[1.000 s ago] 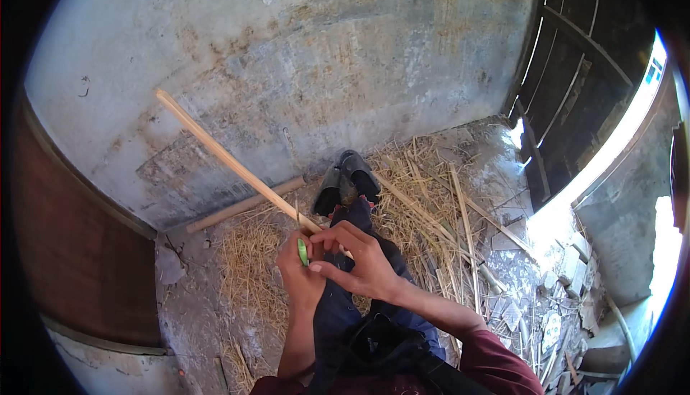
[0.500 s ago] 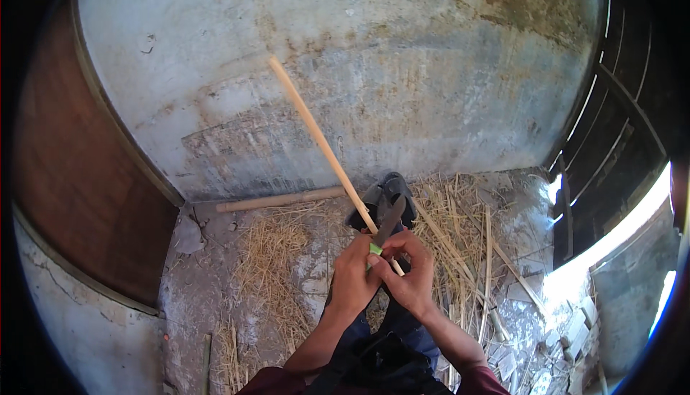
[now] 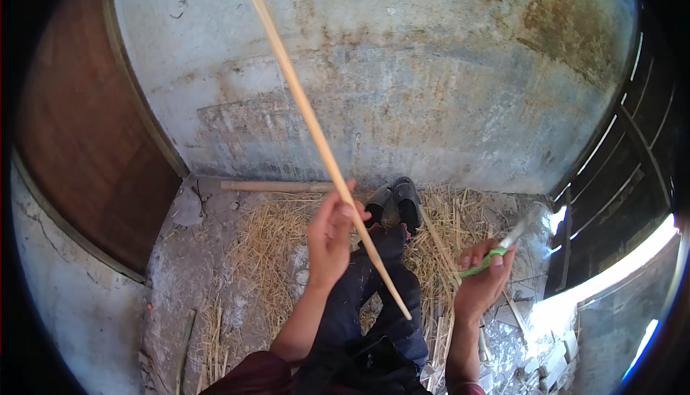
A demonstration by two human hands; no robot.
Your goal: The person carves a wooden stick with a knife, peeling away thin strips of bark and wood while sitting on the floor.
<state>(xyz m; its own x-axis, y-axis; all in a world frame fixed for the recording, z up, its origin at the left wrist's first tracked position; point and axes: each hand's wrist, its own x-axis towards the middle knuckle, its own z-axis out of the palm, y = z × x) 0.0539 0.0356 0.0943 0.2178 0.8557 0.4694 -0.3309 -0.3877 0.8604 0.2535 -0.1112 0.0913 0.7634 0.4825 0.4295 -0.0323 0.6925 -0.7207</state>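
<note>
A long pale wooden stick slants across the middle, its far end up before the wall and its tapered near end over my lap. My left hand holds it below its middle, with the thumb and fingers closed around it. Off to the right, my right hand grips a knife by its green handle. The blade points away to the upper right and is blurred by motion. Knife and stick are well apart.
Shavings and straw litter the floor on both sides of my legs. A thick pole lies along the foot of the stained wall. A brown door panel is at left, dark boards and rubble at right.
My right hand has moved right with the knife, away from the stick. My left hand has shifted up and left along with the stick, whose tapered end now shows uncovered.
</note>
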